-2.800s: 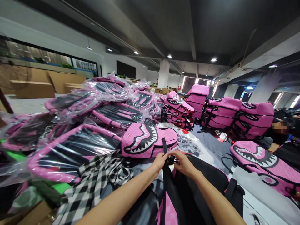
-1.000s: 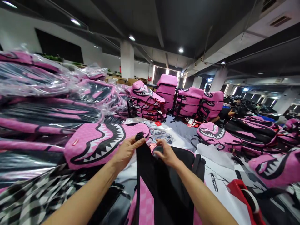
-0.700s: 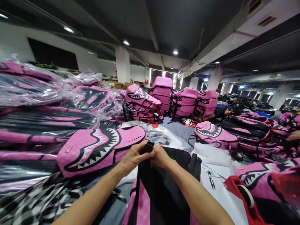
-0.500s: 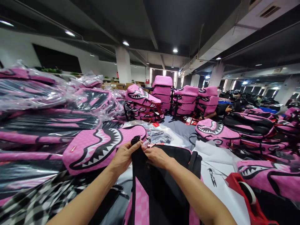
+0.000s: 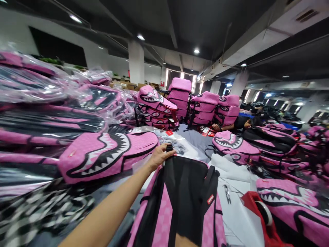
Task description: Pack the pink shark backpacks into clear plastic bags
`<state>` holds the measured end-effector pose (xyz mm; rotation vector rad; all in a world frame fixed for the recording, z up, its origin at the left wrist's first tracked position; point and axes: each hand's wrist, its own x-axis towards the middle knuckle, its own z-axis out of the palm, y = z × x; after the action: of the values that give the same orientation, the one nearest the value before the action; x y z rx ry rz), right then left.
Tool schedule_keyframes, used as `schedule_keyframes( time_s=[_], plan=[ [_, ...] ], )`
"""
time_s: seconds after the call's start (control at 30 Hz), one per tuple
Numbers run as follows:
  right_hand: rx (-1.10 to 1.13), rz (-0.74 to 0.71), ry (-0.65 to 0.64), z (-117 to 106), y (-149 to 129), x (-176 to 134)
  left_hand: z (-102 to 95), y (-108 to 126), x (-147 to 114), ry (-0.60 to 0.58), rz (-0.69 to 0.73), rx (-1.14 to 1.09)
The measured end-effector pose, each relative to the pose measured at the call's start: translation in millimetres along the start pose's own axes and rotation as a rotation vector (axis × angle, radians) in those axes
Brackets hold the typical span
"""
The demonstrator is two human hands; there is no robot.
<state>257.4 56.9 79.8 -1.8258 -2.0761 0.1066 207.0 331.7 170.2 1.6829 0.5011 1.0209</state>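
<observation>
A pink and black backpack [image 5: 190, 192] lies in front of me with its strapped back side up and a small red label on one strap. At its top edge, my left hand [image 5: 160, 155] is closed round a black strap [image 5: 169, 148], with the fingertips pinching its folded end. Only a sliver of my right hand [image 5: 183, 240] shows at the bottom edge, over the lower part of the backpack; its fingers are out of sight. Beside my left forearm lies another pink backpack [image 5: 102, 154] with a shark-mouth print.
Plastic-wrapped backpacks [image 5: 51, 127] are piled on the left. Further stacks of pink backpacks [image 5: 180, 96] stand across the table. On the right are a red tape dispenser [image 5: 253, 202], white sheets [image 5: 235, 219] with small snips [image 5: 227, 194], and more backpacks. A co-worker's arm [image 5: 226, 126] reaches in behind.
My right hand has left the strap and dropped to the bottom of the view. My left hand, still on the strap, has shifted right. The backpack's back shows more fully.
</observation>
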Motion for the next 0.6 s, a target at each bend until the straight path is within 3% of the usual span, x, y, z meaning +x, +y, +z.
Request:
schedule_keyframes(
  time_s=[0.13, 0.2, 0.27, 0.33, 0.4, 0.47, 0.53, 0.6],
  plan=[
    [-0.011, 0.189, 0.026, -56.7, 34.4, -34.0, 36.1, -38.9, -1.0, 0.007, 0.058, 0.186],
    [-0.007, 0.390, 0.091, -94.5, 61.3, -32.7, 42.5, -51.3, -3.9, 0.007, 0.094, 0.272],
    [-0.023, 0.775, 0.229, -126.4, 94.4, -20.4, 43.7, -54.4, -6.2, -0.010, 0.132, 0.342],
    [-0.074, 0.944, 0.296, -143.8, 128.0, -0.3, 45.0, -48.0, -10.2, -0.018, 0.169, 0.399],
    [-0.093, 1.007, 0.302, -146.1, 153.1, 22.3, 50.3, -35.0, -19.1, -0.041, 0.258, 0.480],
    [-0.091, 1.012, 0.308, -140.8, 163.6, 41.5, 61.3, -20.4, -33.3, -0.146, 0.377, 0.532],
    [-0.105, 0.955, 0.366, -136.7, 159.2, 52.5, 77.1, -8.8, -49.6, -0.359, 0.429, 0.482],
    [-0.128, 0.866, 0.443, -138.0, 144.3, 53.1, 95.7, -2.5, -63.2, -0.557, 0.378, 0.344]
  ],
)
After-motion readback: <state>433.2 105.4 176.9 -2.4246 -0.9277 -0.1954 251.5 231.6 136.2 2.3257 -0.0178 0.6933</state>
